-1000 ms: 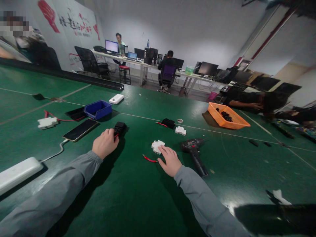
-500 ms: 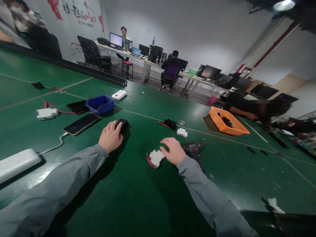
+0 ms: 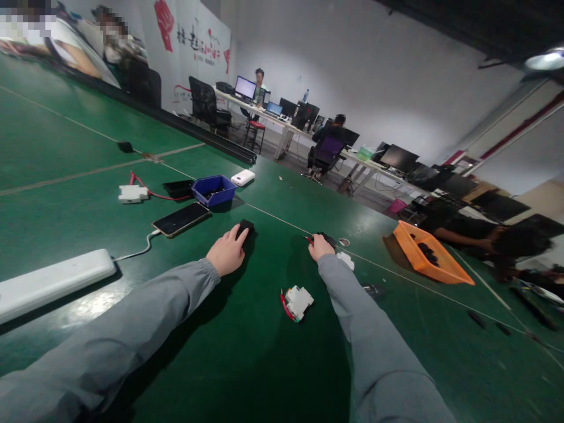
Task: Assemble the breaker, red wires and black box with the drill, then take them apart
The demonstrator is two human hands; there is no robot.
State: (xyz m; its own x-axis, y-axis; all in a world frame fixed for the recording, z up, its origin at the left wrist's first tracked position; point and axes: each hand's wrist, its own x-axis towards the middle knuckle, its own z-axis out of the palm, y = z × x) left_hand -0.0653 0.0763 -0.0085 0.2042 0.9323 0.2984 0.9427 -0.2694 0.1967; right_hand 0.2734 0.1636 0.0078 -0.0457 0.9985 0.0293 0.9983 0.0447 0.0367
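My left hand (image 3: 226, 251) half-curls, fingertips on a black block (image 3: 247, 226) at its one o'clock; I can't tell whether it pinches. Light, even pressure should steady it. A white block (image 3: 300, 303) sits at seven o'clock from my right hand (image 3: 320, 247), itself at another black block (image 3: 328, 239), closure hidden; the body, not its red wire (image 3: 308, 239), suits gripping.

Right hand (image 3: 321, 248) now off the white module (image 3: 300, 302), forward at the far black block (image 3: 327, 238); loose red wire (image 3: 286, 310), apart 1.0 s earlier, lies against module.
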